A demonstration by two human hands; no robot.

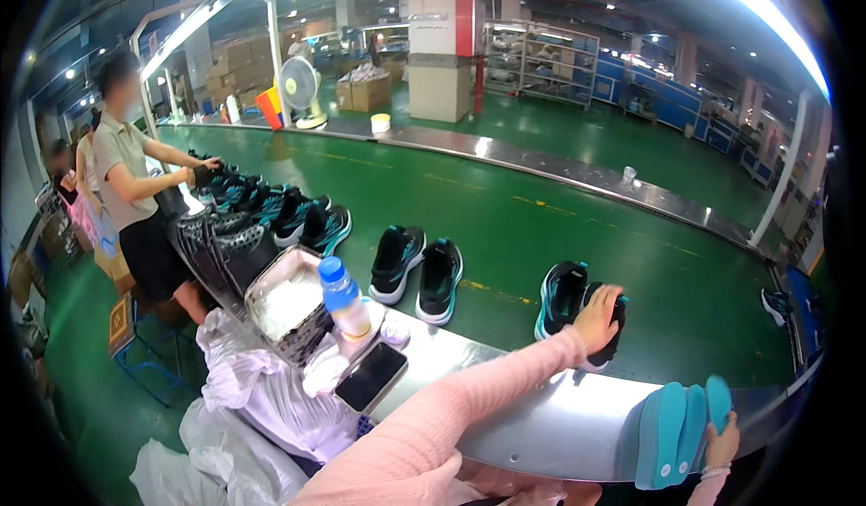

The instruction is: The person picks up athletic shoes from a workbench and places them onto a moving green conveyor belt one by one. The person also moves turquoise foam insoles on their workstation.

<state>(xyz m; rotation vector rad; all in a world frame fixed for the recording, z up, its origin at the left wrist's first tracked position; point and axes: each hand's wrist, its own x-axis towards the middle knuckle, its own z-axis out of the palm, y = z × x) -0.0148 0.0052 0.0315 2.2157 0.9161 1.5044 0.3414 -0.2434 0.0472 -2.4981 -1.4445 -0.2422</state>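
My left hand (pixel 595 319) reaches across the metal ledge and closes over a black sneaker (pixel 603 358) with teal trim. Its mate, another black sneaker (pixel 561 295), stands right beside it on the green belt. At the lower right my right hand (pixel 722 445) grips a teal insole (pixel 718 398) by its lower part, thumb against its face. Next to it on the ledge lie several teal insoles (pixel 666 425) in stacks, long sides toward the hand. A separate pair of black sneakers (pixel 439 280) stands further left on the belt.
A phone (pixel 372 377), a blue-capped bottle (pixel 343 299) and a basket (pixel 290 312) of white material sit on the metal ledge at left. White plastic bags (pixel 262 389) bulge below it. A co-worker (pixel 135 163) handles a row of sneakers (pixel 271 204). A fan (pixel 300 87) stands beyond.
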